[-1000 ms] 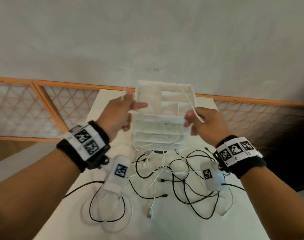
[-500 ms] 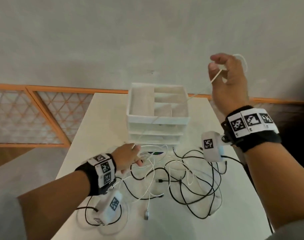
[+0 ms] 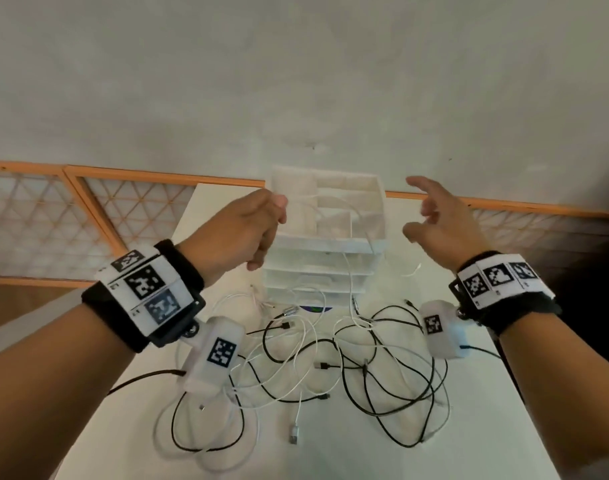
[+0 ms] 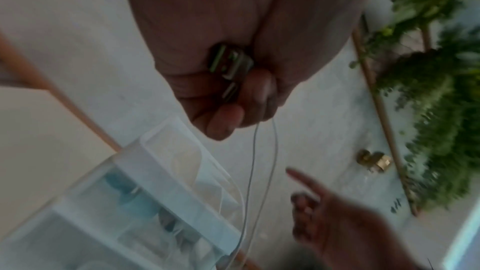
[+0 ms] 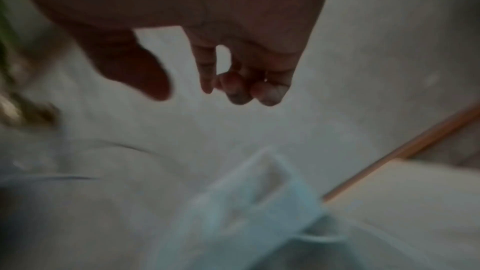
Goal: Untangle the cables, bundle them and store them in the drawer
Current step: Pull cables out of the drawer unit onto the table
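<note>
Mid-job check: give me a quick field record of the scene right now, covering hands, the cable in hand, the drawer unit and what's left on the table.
left hand: raised beside the drawer unit, fingers gripping a white cable's ends
white cable: two strands hang from the left hand toward the organiser
right hand: open, holds nothing, at the unit's right
drawer unit: white, open top tray with compartments, white cable draped over its front
remaining cables: black and white, tangled on the table

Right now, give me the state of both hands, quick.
Left hand: closed, gripping the white cable and its connectors above the drawer unit.
Right hand: open, fingers loosely spread, holding nothing.
</note>
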Available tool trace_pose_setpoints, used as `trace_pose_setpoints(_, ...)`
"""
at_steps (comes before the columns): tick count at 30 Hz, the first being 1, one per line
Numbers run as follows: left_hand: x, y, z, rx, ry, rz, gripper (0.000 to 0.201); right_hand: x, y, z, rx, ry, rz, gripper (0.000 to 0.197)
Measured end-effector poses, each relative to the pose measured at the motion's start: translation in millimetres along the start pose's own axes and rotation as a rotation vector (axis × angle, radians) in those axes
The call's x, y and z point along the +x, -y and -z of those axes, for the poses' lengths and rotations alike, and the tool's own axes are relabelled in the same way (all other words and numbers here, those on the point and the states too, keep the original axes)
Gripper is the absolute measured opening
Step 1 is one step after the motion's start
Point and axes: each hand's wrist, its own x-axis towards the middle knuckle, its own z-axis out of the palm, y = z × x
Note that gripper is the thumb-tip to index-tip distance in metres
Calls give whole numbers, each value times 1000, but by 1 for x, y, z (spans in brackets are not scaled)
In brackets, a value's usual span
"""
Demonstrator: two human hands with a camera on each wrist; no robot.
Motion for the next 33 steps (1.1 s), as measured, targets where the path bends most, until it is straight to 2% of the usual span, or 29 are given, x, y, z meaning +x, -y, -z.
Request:
trace_pose_setpoints(2,4,-6,-13,107,55,-75,22,-20,44,-14,219,157,156,75)
trace_pose_setpoints(4,7,-11,-26,187,105,-143,23,-36,71,-35,119,253,298,52)
trace_pose_setpoints(5,8,-14,-29,191,100,-173,24,-39,74,-43,50,253,306,38)
trace_pose_setpoints(7,8,-20,-23,10,32,-184,25,-33,54,-55,-97,253,191,31)
trace_pose_setpoints(9,7,-24,-5,-236,-96,-192,26,-25,4,-60,-295,362,-13,42)
trace_pose_setpoints(11,7,-20,11,-360,-199,-202,27,-21,-50,-60,-501,400,-243,51)
trace_pose_setpoints(13,6,-4,16,-332,-251,-175,27,-12,-81,-57,-627,306,-385,60)
trace_pose_setpoints(16,5,32,15,-111,-301,-60,29,13,-76,-32,-564,133,-461,63)
trace_pose_setpoints(17,4,44,16,-69,-309,-15,28,24,-69,-19,-473,45,-454,55)
trace_pose_setpoints(19,3,61,19,-27,-335,60,27,40,-56,3,-139,-141,-419,33)
trace_pose_setpoints(21,3,73,20,65,-332,138,28,49,-46,15,84,-283,-339,37)
trace_pose_setpoints(24,1,89,15,191,-192,258,26,63,-32,21,153,-291,-209,47)
trace_pose_setpoints(26,1,97,10,200,-92,296,25,74,-25,25,262,-308,-165,38)
trace_pose_setpoints(28,2,101,7,253,-49,293,23,82,-19,29,281,-367,-158,34)
trace_pose_setpoints(31,8,105,4,357,-141,281,25,90,-15,31,128,-381,-137,43)
trace_pose_setpoints(33,12,109,5,417,-257,311,28,89,-24,31,-13,-316,-268,59)
